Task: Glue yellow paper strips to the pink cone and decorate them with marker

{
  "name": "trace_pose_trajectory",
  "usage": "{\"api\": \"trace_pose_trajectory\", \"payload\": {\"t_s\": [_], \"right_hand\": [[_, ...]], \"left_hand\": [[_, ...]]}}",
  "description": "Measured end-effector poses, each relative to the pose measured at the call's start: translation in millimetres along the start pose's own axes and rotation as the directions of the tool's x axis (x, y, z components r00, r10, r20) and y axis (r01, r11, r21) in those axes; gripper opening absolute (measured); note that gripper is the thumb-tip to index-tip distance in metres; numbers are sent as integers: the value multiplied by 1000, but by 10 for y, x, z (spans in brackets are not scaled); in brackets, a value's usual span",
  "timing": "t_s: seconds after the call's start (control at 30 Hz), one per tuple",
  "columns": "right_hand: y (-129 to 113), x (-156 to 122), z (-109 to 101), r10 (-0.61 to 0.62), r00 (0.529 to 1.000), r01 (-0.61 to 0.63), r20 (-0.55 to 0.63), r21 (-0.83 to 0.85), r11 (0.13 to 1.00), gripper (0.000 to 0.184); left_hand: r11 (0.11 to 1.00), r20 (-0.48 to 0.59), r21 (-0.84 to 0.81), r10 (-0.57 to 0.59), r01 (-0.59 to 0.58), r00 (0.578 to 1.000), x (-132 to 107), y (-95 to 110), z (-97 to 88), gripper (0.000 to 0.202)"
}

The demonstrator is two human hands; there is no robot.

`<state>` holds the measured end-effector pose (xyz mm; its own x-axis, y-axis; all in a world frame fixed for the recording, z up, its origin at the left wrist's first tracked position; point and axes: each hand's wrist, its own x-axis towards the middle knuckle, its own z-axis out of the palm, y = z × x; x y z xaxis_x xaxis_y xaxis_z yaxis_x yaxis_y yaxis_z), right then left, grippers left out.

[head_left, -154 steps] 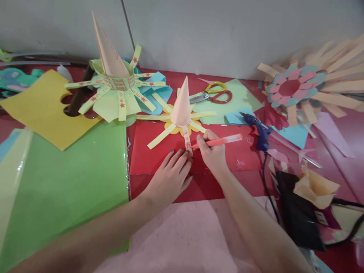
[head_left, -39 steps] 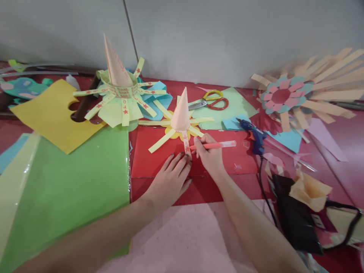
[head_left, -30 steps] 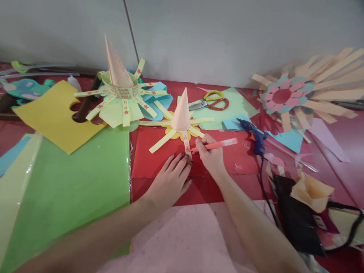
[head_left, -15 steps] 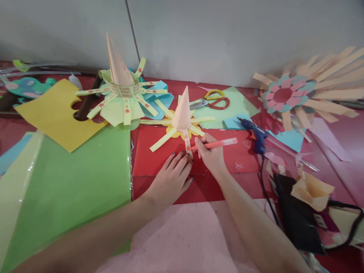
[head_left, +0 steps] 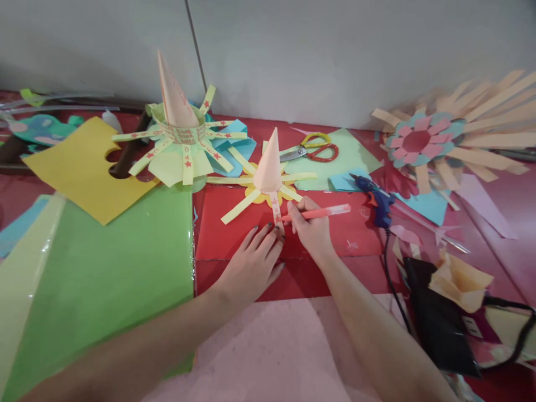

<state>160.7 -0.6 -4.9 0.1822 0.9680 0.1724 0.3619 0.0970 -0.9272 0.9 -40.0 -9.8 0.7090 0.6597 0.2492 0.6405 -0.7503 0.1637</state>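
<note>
1. Lying at far left of the tabletop: green sheet, yellow sheet behind it with a round notch cut out.
2. Next right, at the back: tall cone set in a pale-green collar, strips splayed round it bearing red stars and letters.
3. My left hand: palm down, fingers loosely spread, gripping nothing. Fingertips rest on the near end of the marked strip.
4. Small cone piece: center, in front of the scissors. Its base is at the far edge of the red board, the marked strip running toward me over it. Cone upright, plain peach; scalloped yellow base; pale-yellow strips radiating. Other strips look bare. The marked strip has small red letter-like marks, then a star; too small to read surely.
5. My right hand: closed round the red pen, tip at the star. Change over the last few seconds is tiny: tip shifted slightly, same strip, same hold. My read: still working that one star, no fresh mark begun.
6. Farther right: blue glue gun, then the pink-and-teal paper flower with long peach strips.
</note>
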Motion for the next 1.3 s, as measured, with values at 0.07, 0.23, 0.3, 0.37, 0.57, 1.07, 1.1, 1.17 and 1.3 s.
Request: {"api": "trace_pose_trajectory", "payload": {"t_s": [0.07,0.23,0.3,0.37,0.57,1.07,1.1,1.17,1.3], "right_hand": [[4,-1,0,4,1000,-4,-5,2,1000,39],[14,-5,-1,1,1000,-1,-2,8,1000,39],[17,-5,1,-4,1000,4,-3,-4,1000,38],[19,-6,3,-7,1000,7,-14,-22,1000,37],[25,-9,11,-13,999,13,-33,1,1000,35],[23,-4,-13,-4,1000,5,19,-10,1000,36],[25,-4,-12,-4,1000,4,21,-11,1000,36],[29,-5,-9,-16,1000,16,17,-29,999,37],[31,-5,-8,-59,998,58,-5,-76,995,35]], "left_hand": [[1000,0,6,3,-3,1000,1,-2,-5,34],[1000,-6,23,11,-11,1000,5,-5,-16,35],[1000,-6,23,10,-9,1000,5,-4,-16,35],[1000,-2,19,7,-7,1000,3,-1,-13,34],[1000,1,13,1,-1,1000,-1,4,-11,35],[1000,-16,24,9,-8,1000,2,-1,-7,35],[1000,-21,25,11,-11,1000,3,-1,-7,34],[1000,-24,23,16,-15,1000,3,-2,-7,34],[1000,-16,0,11,-11,1000,1,-6,-1,33]]}}
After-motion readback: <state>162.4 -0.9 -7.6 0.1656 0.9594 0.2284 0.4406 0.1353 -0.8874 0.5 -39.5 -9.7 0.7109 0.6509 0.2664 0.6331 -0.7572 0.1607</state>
